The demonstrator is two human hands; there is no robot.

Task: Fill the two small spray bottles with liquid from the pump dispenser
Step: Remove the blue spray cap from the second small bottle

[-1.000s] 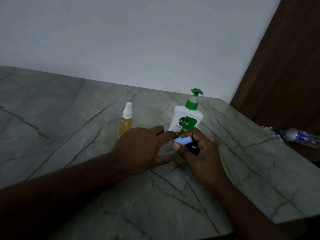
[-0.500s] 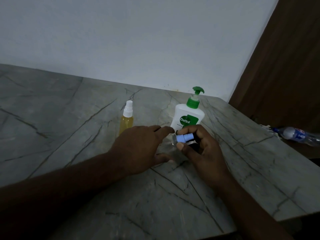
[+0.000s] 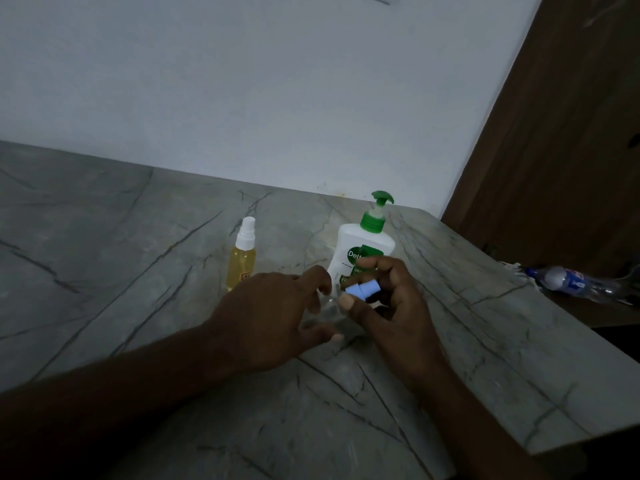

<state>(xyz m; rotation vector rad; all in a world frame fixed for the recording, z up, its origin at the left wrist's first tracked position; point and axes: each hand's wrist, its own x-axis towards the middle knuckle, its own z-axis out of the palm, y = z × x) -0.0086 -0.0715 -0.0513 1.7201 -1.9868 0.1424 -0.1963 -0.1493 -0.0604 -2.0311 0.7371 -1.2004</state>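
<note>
Beside pump dispenser [image 3: 349, 244], amber-filled spray bottle [image 3: 241, 265]

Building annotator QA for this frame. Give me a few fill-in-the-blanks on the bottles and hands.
1. The pump dispenser has a ___ pump head.
2. The capped spray bottle standing left of it holds ___ liquid.
3. The right hand pinches a light ___ cap.
4. The water bottle right of the table lies on its ___.

Missing words: green; yellow; blue; side.
</note>
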